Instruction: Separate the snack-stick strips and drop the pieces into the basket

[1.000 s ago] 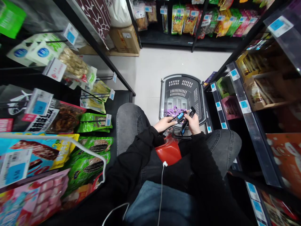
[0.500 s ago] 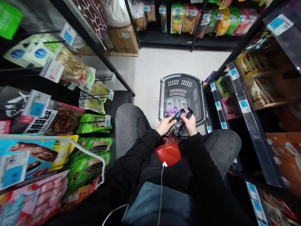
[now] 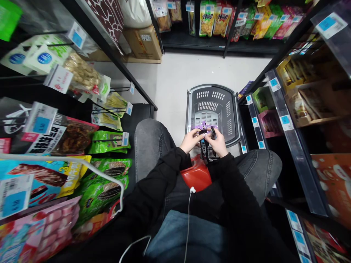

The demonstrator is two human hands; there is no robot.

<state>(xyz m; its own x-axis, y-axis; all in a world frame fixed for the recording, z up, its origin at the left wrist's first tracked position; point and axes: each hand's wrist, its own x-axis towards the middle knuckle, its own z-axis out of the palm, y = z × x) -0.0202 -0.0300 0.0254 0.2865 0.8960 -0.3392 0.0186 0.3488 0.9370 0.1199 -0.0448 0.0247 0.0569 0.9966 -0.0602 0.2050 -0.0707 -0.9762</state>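
Between my knees, my left hand (image 3: 191,140) pinches the top of a narrow black packet (image 3: 204,149) with pale printing, which hangs down. Close beside it, my right hand (image 3: 218,143) is closed on black packets too; how many each hand holds is hard to tell. Just past my fingers is a dark grey shopping basket (image 3: 229,113) with slotted walls. Purple-wrapped pieces (image 3: 202,127) show at its near end, partly covered by my hands. Below the packets, a glossy red object (image 3: 196,174) sits at my lap, its kind unclear.
Hanging snack bags (image 3: 109,170) and a curved white bar (image 3: 109,179) crowd the left. On the right, shelves with price tags (image 3: 286,122) come close to my knee. A cardboard box (image 3: 144,44) stands ahead at left. Pale floor (image 3: 175,80) shows around the basket. A white cable (image 3: 188,223) hangs over my lap.
Both hands have come closer together at the packet tops. The black packets, tilted apart before, now hang almost straight down below my fingers. The basket stays in place.
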